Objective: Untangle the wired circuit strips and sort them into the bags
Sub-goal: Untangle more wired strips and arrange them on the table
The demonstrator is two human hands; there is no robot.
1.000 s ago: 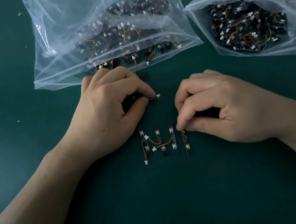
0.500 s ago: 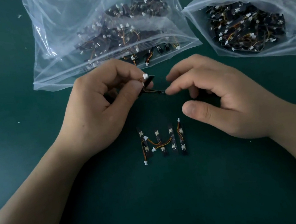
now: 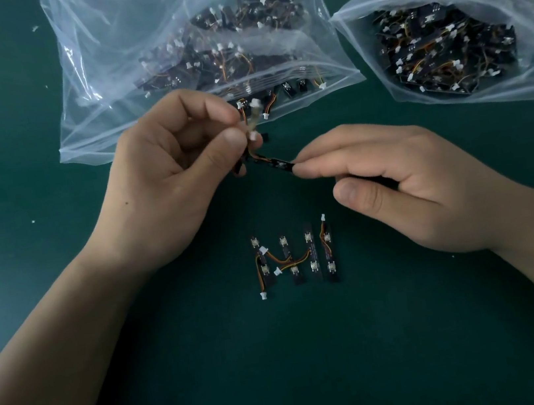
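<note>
Untangling step: left hand (image 3: pixel 177 167) pinches wired bundle (image 3: pixel 254 119), right hand (image 3: pixel 393 176) fingertips hold one circuit strip (image 3: pixel 278 163); next prob. needs gentle pull apart w/o snagging wires

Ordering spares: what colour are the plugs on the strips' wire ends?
White plugs, clearest in the head view.

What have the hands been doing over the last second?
The right hand let go of the strip it was laying at the right end of the row, moved up and took the end of the tangled strips that the left hand holds. The left hand raised them off the table. The row's other strips, the left bag and right bag stayed put.
</note>
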